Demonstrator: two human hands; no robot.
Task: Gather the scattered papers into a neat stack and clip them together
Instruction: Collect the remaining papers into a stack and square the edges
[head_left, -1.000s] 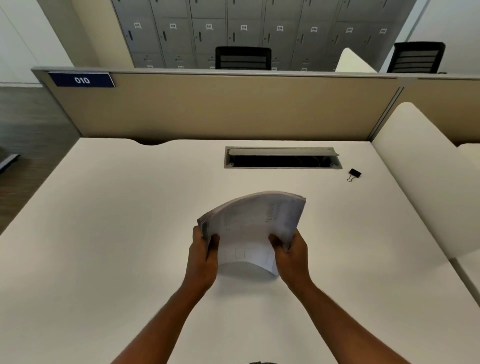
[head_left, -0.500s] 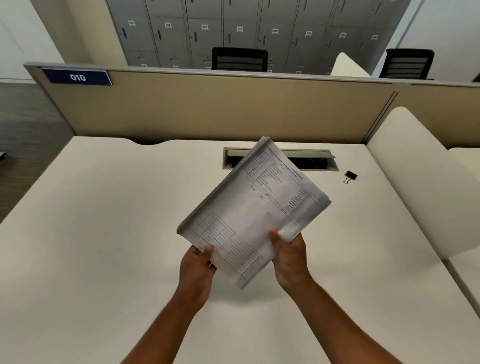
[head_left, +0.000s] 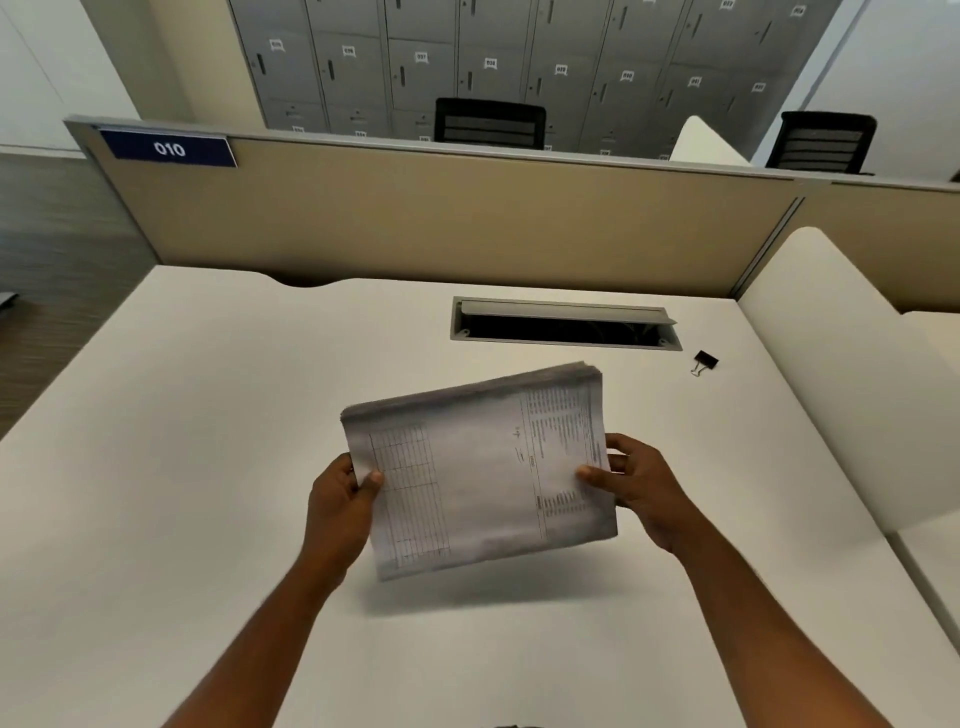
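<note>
The white desk (head_left: 156, 467) fills the lower and middle part of the frame. Above its centre, the stack of papers (head_left: 483, 467) is held in the air, a little tilted, with its shadow on the desk below it. The left hand (head_left: 337, 512) grasps the stack's left edge, thumb on the top sheet. The right hand (head_left: 641, 486) grasps the right edge in the same way. No loose sheet lies on the desk, so I judge the gathering is done and the step in hand is to square the edges.

The next move, I think, calls for one hand to carry the stack alone while the other reaches to the binder clip (head_left: 705, 361). It lies at the right of the frame, well apart from the stack, just beside the right end of the open cable slot (head_left: 563, 330).

The fingers under the stack are hidden. The print on the top sheet is blurred and cannot be read. Whether all edges are even, I cannot tell; the far edge looks slightly fanned.
</note>
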